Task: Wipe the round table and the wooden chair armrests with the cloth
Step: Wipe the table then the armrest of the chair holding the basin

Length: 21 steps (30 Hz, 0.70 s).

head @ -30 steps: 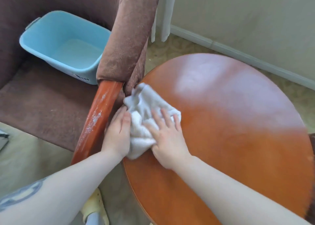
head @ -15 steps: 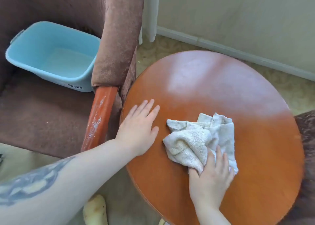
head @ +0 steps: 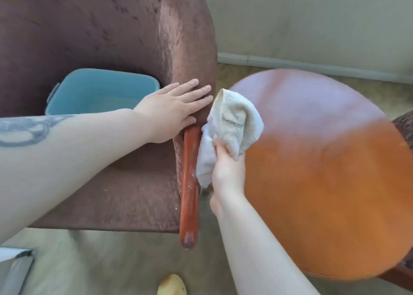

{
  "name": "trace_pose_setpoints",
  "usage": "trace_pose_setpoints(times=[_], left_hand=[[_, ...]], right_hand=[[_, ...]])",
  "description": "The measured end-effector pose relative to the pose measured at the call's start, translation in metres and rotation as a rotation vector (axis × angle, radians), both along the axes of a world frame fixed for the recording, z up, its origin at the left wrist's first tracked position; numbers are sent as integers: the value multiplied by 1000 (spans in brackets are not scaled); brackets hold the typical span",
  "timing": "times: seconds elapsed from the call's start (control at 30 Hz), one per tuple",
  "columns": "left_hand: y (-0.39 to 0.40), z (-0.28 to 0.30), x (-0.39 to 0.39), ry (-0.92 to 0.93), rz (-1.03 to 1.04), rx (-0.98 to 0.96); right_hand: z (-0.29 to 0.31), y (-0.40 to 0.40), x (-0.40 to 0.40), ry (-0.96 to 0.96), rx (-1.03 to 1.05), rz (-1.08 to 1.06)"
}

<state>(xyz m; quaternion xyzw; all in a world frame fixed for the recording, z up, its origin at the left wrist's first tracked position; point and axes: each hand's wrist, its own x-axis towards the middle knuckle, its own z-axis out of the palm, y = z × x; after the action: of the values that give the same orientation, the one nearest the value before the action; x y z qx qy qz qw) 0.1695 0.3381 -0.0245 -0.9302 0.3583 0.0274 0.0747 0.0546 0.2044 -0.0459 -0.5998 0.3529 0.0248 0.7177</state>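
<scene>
The round wooden table (head: 324, 182) fills the right side, glossy orange-brown. The white cloth (head: 232, 127) hangs bunched in my right hand (head: 225, 167), held off the table's left edge and right beside the wooden armrest (head: 190, 187) of the brown armchair. The armrest runs toward me and has pale dusty specks along it. My left hand (head: 174, 109) lies flat, fingers spread, on the padded upper part of the chair arm just above the wooden rail.
A light blue plastic tub (head: 100, 91) sits on the seat of the brown armchair (head: 89, 37). A wall and white baseboard (head: 312, 64) run behind the table. Beige carpet (head: 111, 261) lies below; another dark chair (head: 405, 127) touches the table's right edge.
My right hand lifted the cloth off the table and carried it left to the armrest. My left hand left the tabletop and now rests on the chair arm. The view shifted left.
</scene>
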Motion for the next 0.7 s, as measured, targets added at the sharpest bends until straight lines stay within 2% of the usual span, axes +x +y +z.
trace_pose_setpoints(times=[0.07,0.13,0.17,0.3,0.37,0.43,0.5,0.6,0.7], left_hand=[[4,-1,8,13,-56,114],[0,-1,8,-58,-204,200],[-2,-2,6,-48,-228,171],[-4,-4,0,109,-1,-137],[-7,-6,-1,142,17,-169],[-8,-4,1,170,24,-185],[-6,-2,5,187,37,-207],[-5,-3,4,216,19,-231],[-8,-5,3,239,40,-244]], right_hand=[[9,27,-5,-80,-217,240],[7,39,-26,-132,-511,453],[4,39,-41,-158,-610,515],[-12,27,-76,-220,-935,767],[-14,32,-47,-183,-993,742],[-13,49,-19,-98,-1002,631],[-20,66,-23,-88,-1135,563],[-37,61,-77,-230,-1361,663],[-46,23,-96,-460,-1426,898]])
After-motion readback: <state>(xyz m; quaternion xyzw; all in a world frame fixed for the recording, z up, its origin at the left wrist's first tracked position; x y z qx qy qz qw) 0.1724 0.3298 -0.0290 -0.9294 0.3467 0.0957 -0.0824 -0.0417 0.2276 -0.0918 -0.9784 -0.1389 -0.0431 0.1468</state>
